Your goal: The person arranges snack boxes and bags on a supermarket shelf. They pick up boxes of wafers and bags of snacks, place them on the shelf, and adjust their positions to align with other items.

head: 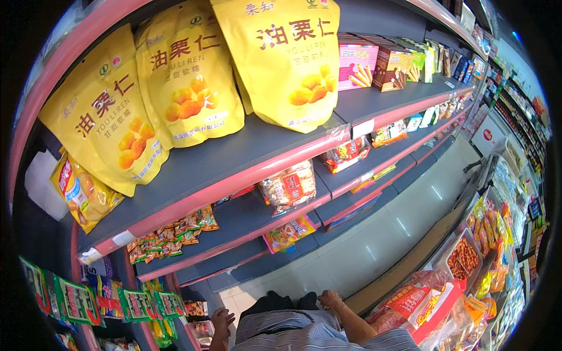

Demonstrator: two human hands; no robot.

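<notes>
At the bottom of the head view, my left hand [223, 319] hangs beside my body with nothing in it, its fingers loosely bent. My right hand [330, 299] is low in front of my right side, fingers curled; whether it holds anything small is unclear. Before me, large yellow pouches of chestnut kernels [281, 66] stand on the upper shelf [210, 162]. A smaller yellow snack bag [85, 193] leans at its left end. Neither hand touches the shelf goods.
Boxes of wafer rolls [358, 66] line the same shelf farther right. Lower shelves hold a bag of wrapped snacks [290, 184] and small packets [175, 237]. Green packets [79, 300] hang at lower left. A display with large red packages [417, 302] borders the tiled aisle [373, 245] on the right.
</notes>
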